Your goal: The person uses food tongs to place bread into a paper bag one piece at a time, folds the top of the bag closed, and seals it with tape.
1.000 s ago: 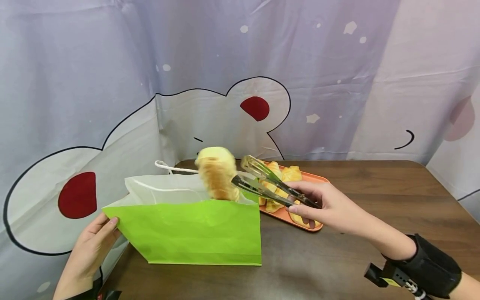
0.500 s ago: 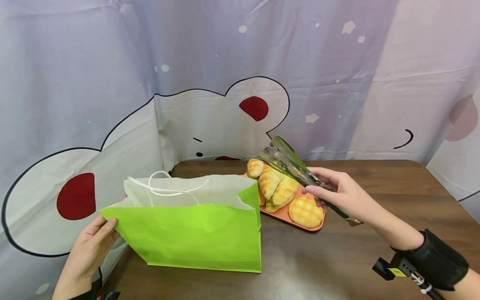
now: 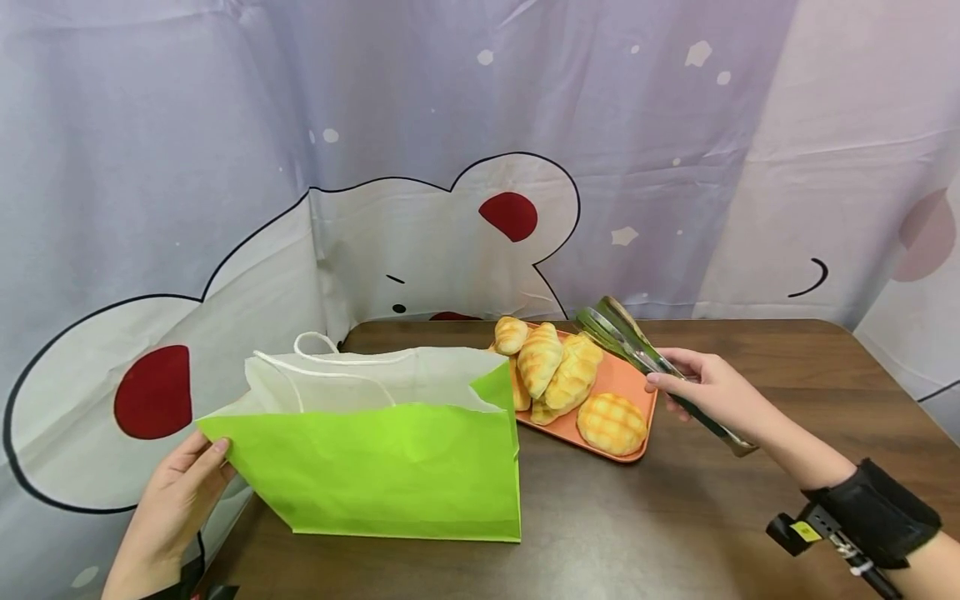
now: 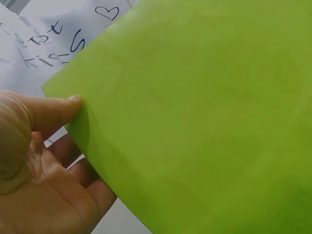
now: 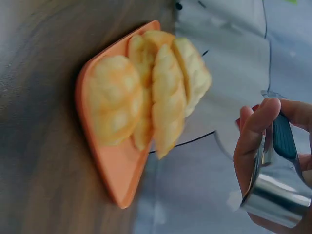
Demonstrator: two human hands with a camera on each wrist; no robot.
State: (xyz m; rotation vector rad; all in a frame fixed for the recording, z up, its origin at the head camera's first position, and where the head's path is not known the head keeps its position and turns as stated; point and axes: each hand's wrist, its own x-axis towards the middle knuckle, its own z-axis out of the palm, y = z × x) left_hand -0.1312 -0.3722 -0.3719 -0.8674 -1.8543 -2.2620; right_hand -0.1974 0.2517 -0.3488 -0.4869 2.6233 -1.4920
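Note:
A green paper bag [image 3: 390, 467] stands open on the brown table, its white inside and string handles showing. My left hand [image 3: 183, 492] pinches the bag's left edge [image 4: 73, 105], thumb in front and fingers behind. My right hand [image 3: 712, 392] grips metal tongs [image 3: 637, 346], and their empty tips hang over the far right corner of an orange tray [image 3: 633, 379]. On the tray lie several golden bread rolls [image 3: 558, 375], seen blurred in the right wrist view as rolls [image 5: 146, 102] on the tray [image 5: 117, 180], with the tongs' handle [image 5: 278, 190] in my fingers.
A pale curtain [image 3: 450, 167] printed with cartoon bears closes off the back and left of the table. Bare brown tabletop [image 3: 750, 517] stretches in front of the tray and to the right, up to its right edge.
One second ago the tongs held a roll over the bag's opening. The roll is no longer in view, and my right hand has swung the empty tongs rightward over the tray.

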